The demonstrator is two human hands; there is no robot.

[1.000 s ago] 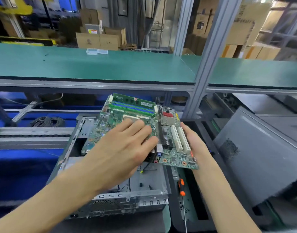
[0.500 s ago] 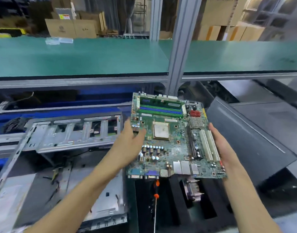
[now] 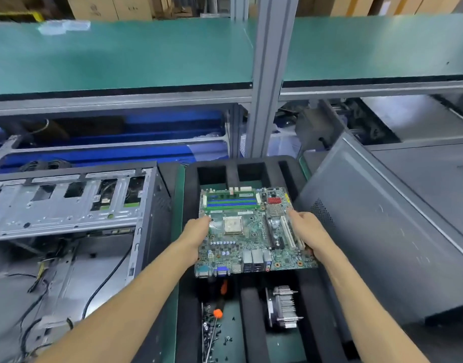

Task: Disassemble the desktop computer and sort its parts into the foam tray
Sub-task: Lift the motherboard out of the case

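A green motherboard (image 3: 251,231) with a memory stick, bare processor and white slots hangs level over the black foam tray (image 3: 191,200). My left hand (image 3: 195,235) grips its left edge and my right hand (image 3: 307,230) grips its right edge. The opened grey computer case (image 3: 67,218) lies to the left, with loose cables inside. A finned heatsink with fan (image 3: 282,306) sits in a lower tray slot. An orange-handled screwdriver (image 3: 217,314) and several loose screws lie in the slot beside it.
A grey side panel (image 3: 382,231) leans against the tray's right side. An aluminium post (image 3: 267,100) rises behind the tray. A green-topped shelf (image 3: 120,53) spans the back, with blue bins (image 3: 146,150) under it.
Both hands carried the motherboard rightward from above the case to above the foam tray and lowered it. My left hand shifted from the board's top face to its left edge.
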